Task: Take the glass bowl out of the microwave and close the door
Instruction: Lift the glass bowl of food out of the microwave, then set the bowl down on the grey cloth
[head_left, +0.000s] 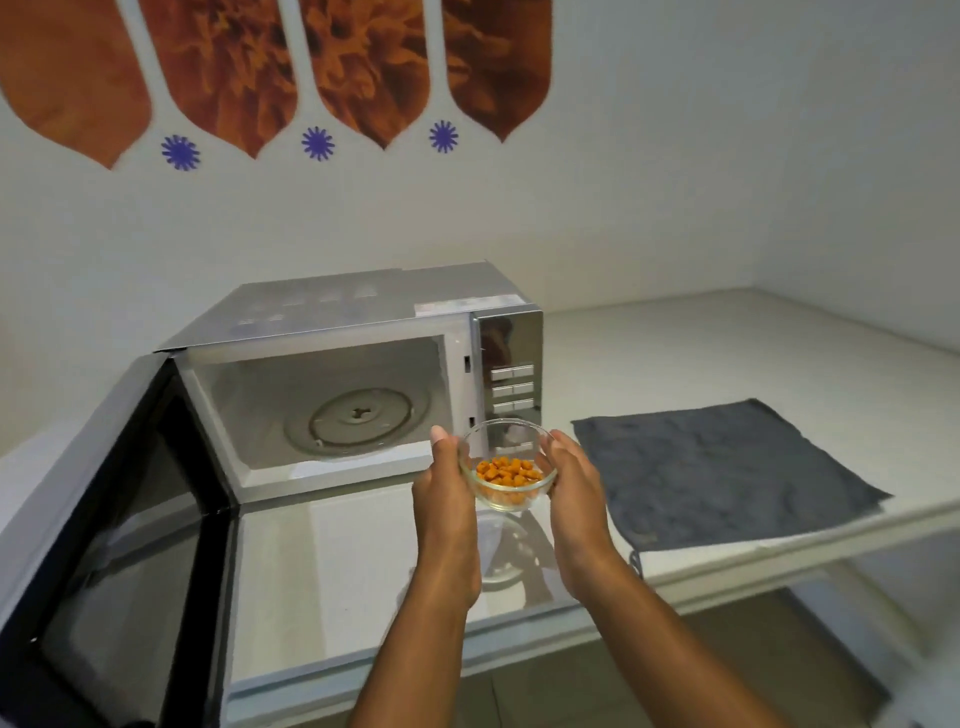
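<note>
A small clear glass bowl with orange food pieces in it is held in the air in front of the microwave's control panel. My left hand grips its left side and my right hand cups its right side. The silver microwave stands on the counter with its cavity bare except for the glass turntable. Its black-framed door is swung wide open to the left, towards me.
A grey cloth lies flat on the white counter right of the microwave, reaching the counter's front edge. White walls close the back and the right corner. Floor shows below the counter edge.
</note>
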